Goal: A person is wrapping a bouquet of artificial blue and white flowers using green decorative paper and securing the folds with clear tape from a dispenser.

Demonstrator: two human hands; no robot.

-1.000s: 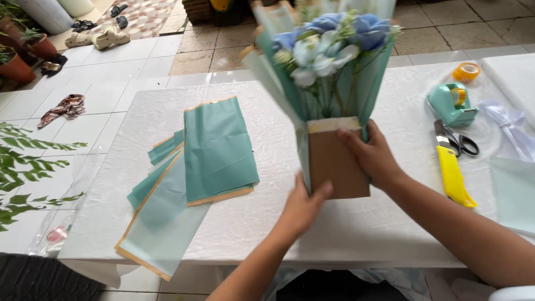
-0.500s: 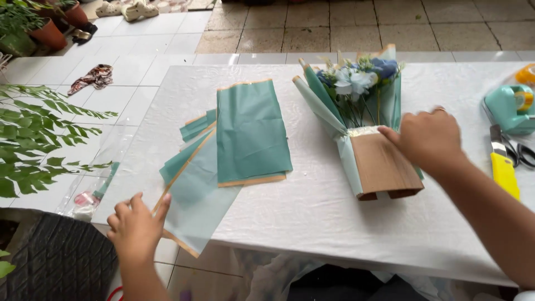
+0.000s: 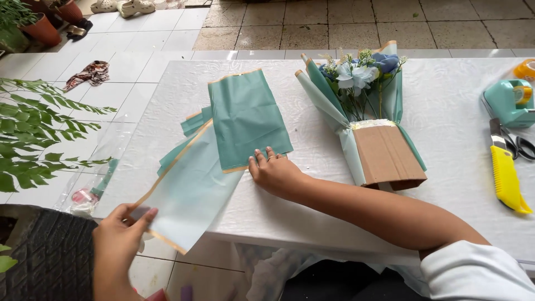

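— So, where are the two hands?

— The left hand (image 3: 120, 237) is low at the near left, past the table's edge, pinching the near corner of a pale translucent wrapping sheet (image 3: 189, 192) between thumb and fingers. The sheet has a thin gold border and hangs partly over the edge of the white table (image 3: 446, 111).

— And the right?

— The right hand (image 3: 273, 173) lies flat, fingers spread and gripping nothing, pressing on the tabletop right at the lower edge of a darker teal sheet (image 3: 248, 120). Its fingertips touch that sheet's gold-trimmed bottom edge. There appears to be a ring on one finger, though it is too small to be sure.

— How do the sheets lie?

— The teal sheet sits on top, overlapping the upper part of the pale one. More teal corners poke out at the left beneath it.

— What else is on the table?

— A bouquet (image 3: 362, 75) of blue and white flowers lies to the right of the hand, wrapped in teal paper, its stems in a brown paper sleeve (image 3: 387, 156). Well apart, at the far right, are a teal tape dispenser (image 3: 507, 103), scissors (image 3: 515, 142) and a yellow utility knife (image 3: 506, 178). Green leaves (image 3: 33, 139) hang at the left over the tiled floor.
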